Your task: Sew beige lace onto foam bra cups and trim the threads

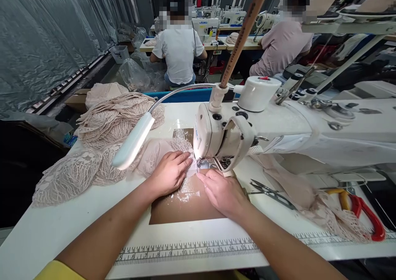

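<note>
Lace fabric pressed under flat left hand; right hand, pinch cannot be told; between hands, could be puckered by uneven tension.

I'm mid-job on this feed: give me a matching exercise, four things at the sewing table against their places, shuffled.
Things:
1. lamp head
2. left hand
3. dark scissors
4. printed ruler

Places:
A. on the table, to the right of the right hand
B. along the front edge, nearest the wearer
C. at the end of a bent metal neck
D. touching pale fabric, left of the presser foot

Pairs: 1-C, 2-D, 3-A, 4-B
</note>
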### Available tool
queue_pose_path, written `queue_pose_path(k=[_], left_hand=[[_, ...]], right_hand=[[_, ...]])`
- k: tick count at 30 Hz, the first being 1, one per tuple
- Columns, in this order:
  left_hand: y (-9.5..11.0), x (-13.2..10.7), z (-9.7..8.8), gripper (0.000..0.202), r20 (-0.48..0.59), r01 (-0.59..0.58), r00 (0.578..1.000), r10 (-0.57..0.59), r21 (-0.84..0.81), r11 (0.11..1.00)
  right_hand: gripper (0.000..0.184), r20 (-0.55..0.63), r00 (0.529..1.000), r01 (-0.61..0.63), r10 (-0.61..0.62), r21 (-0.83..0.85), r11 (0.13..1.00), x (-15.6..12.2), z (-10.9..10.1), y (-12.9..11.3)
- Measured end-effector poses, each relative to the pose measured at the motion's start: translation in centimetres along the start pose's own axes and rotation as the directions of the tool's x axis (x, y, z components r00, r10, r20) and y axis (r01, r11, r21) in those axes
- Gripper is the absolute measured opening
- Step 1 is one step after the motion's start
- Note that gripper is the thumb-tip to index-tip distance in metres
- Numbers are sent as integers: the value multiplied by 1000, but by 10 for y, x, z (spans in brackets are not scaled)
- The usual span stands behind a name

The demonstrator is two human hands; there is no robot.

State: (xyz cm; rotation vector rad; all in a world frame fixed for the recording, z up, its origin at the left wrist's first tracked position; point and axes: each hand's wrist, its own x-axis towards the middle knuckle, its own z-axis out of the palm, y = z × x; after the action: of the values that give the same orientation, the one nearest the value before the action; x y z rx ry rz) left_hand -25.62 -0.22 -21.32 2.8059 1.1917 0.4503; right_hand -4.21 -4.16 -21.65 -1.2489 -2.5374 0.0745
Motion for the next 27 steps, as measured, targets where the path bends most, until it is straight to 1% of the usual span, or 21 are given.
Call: queue_pose_path(k=[3,7,9,11,13,15,17,18,20,21,22,23,24,25,27], left_hand=[[-1,-1,0,37,-23,36,999,-36,-29,999],[0,-4,0,43,-46,62,997,-66,-89,994],[-1,-6,2,43,-72,90,992,-101,-136,987],[-4,-7,5,37,-98,127,984,-147,-185,975],[-7,-8,4,32,-110,155,977,-182,-216,964],[-7,-12,-2,29,-98,160,978,-186,-231,960],[1,-20,-12,27,-52,129,988,-148,-264,956],[8,-25,-19,26,-8,98,994,-105,-307,947],[27,-36,-32,26,110,23,994,28,-440,898],[36,-41,-38,27,166,-4,981,104,-516,856],[45,-46,-43,28,206,-15,965,161,-571,821],[51,-50,-47,31,221,-10,958,184,-612,791],[55,-53,-51,35,219,8,961,169,-630,776],[55,-54,-53,40,206,40,971,119,-636,771],[48,-52,-55,45,160,134,986,-41,-632,763]], right_hand=[[41,10,1000,-8,8,17,1000,-2,2,1],[37,47,999,-28,24,79,996,-4,3,4],[35,74,997,-33,24,126,991,-4,-3,5],[33,120,992,-49,31,148,988,-5,-17,4],[31,194,979,-80,59,103,991,-10,-38,5],[31,279,953,-121,120,-11,993,-20,-58,9],[33,346,914,-166,211,-156,974,-35,-71,18],[35,368,895,-179,251,-219,959,-43,-74,25],[38,384,862,-204,332,-338,919,-59,-72,40],[41,376,850,-216,368,-388,896,-67,-68,47],[45,364,845,-224,392,-425,877,-73,-63,53],[49,351,845,-227,403,-447,865,-78,-58,59],[51,338,853,-223,399,-454,862,-82,-53,63],[53,325,866,-213,381,-449,868,-85,-49,67],[53,286,900,-185,328,-429,884,-89,-42,73]])
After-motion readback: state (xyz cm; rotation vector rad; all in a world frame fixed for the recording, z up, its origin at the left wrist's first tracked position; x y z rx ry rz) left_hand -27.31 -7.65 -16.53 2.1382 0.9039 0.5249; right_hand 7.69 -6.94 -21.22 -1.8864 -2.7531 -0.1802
